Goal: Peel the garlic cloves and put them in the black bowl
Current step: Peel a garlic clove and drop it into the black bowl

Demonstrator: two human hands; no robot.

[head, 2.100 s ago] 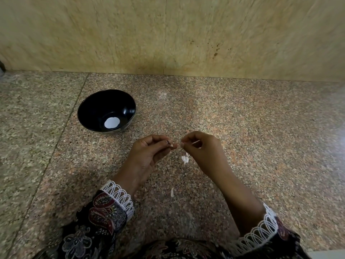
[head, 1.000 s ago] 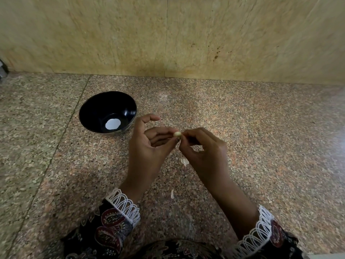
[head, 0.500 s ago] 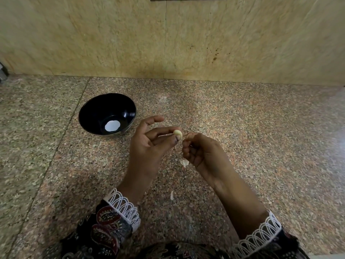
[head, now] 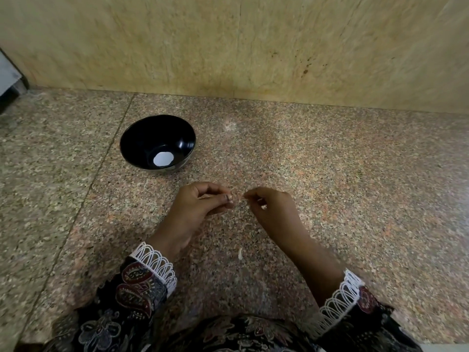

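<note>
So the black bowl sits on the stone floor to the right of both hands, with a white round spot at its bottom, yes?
Not quite. In the head view the black bowl sits to the left of both hands, beyond the left hand. It is on the stone floor, with the white spot at its bottom.

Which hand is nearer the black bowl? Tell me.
The left hand: it is just below and right of the black bowl, while the right hand is farther off to the right.

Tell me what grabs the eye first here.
The glossy black bowl with a white disc at its bottom sits on the speckled granite floor, left of centre. Nearer the camera, the left hand and right hand hover fingertip to fingertip, lace-cuffed.
</note>
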